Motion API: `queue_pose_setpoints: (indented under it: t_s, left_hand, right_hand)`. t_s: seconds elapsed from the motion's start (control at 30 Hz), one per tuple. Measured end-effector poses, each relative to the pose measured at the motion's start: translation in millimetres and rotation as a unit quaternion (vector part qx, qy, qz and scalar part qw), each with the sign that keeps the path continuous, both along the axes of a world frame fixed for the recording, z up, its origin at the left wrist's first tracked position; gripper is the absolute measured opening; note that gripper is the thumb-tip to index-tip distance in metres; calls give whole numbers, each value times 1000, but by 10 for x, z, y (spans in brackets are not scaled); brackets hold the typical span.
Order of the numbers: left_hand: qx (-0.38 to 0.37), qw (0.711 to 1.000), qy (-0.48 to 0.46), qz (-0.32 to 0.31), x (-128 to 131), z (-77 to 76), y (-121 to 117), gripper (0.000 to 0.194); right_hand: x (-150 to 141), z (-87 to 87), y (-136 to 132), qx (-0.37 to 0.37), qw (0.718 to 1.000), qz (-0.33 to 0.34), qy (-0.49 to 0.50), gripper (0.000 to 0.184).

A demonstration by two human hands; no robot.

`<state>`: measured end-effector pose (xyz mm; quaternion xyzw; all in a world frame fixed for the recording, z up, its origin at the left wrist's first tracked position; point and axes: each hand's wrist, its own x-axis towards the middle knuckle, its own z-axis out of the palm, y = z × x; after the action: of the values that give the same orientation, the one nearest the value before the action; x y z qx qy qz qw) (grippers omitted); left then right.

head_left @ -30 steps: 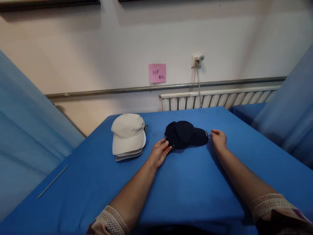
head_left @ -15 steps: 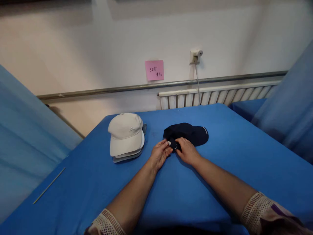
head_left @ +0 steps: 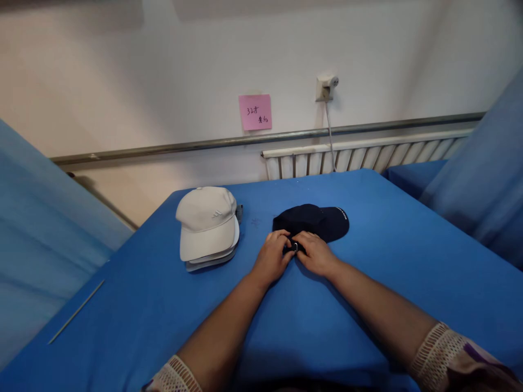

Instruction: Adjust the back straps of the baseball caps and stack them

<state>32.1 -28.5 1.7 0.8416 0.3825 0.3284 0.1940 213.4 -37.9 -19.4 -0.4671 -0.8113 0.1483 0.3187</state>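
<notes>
A dark navy baseball cap (head_left: pixel 304 219) lies on the blue-covered table, its brim pointing right with small white lettering along the edge. At its near side, the back strap with a small metal buckle (head_left: pixel 296 247) shows between my two hands. My left hand (head_left: pixel 273 255) pinches the strap left of the buckle. From the right, my right hand (head_left: pixel 316 255) grips the strap and the cap's lower edge, thumb close to the buckle. Fingers cover most of the strap. To the left sits a stack of caps, a white cap (head_left: pixel 207 218) on top and grey brims beneath.
A thin stick (head_left: pixel 76 312) lies on the blue table cover (head_left: pixel 163 321) at the left. Blue curtains (head_left: pixel 44 250) hang on both sides. Behind the table are a radiator (head_left: pixel 302 166), a metal rail (head_left: pixel 196 146), a pink note (head_left: pixel 255 112) and a plugged socket (head_left: pixel 326 89).
My left hand has turned over, from palm up to knuckles up, and its fingers have closed on the strap by the buckle. The right hand keeps its hold. The view has shifted slightly.
</notes>
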Motion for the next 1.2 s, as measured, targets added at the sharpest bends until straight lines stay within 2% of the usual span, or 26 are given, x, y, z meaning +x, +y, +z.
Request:
queue_pose_setpoints:
  t_s: [0.07,0.13,0.2,0.33,0.43,0.5,0.57,0.63,0.73,0.83,0.97,1.07,1.13,1.2]
  left_hand:
    - [-42,998,-38,-17,0,-15,19,9]
    - [-111,986,-121,-16,-1,-25,45,12]
    - [-203,951,-233,6,3,-34,68,17]
    - [-347,852,-389,35,10,-37,94,27]
    - [-374,806,-457,52,-9,-9,112,31]
    - [-374,798,-469,58,-28,11,127,32]
    - [-366,813,-450,52,-40,18,139,32]
    - [-332,855,-397,45,-47,8,146,32]
    - [-246,934,-259,20,-52,-29,140,33]
    - [-178,973,-147,-5,-50,-59,114,39]
    - [-123,986,-109,16,-15,-51,67,37]
    - [-138,980,-139,20,15,-21,48,26]
    - [-156,975,-159,16,25,-4,46,21]
    - [-157,974,-161,10,25,10,46,16]
  right_hand:
    - [1,-8,8,-11,1000,7,25,26]
    - [6,-24,21,-28,998,0,64,23]
    - [18,-42,37,-46,992,-11,115,23]
    - [44,-56,63,-66,980,-16,185,24]
    - [57,-46,70,-75,976,-43,200,20]
    - [63,-41,71,-80,974,-57,203,18]
    - [67,-41,68,-83,973,-53,207,18]
    - [71,-39,63,-83,970,-46,224,20]
    - [80,-29,55,-74,961,-39,264,22]
    - [89,-20,54,-66,955,-39,288,22]
    - [95,-34,64,-83,955,-39,280,21]
    - [86,-55,50,-102,967,-34,230,18]
    - [71,-57,21,-98,975,-15,198,24]
    - [51,-38,-18,-81,979,8,188,37]
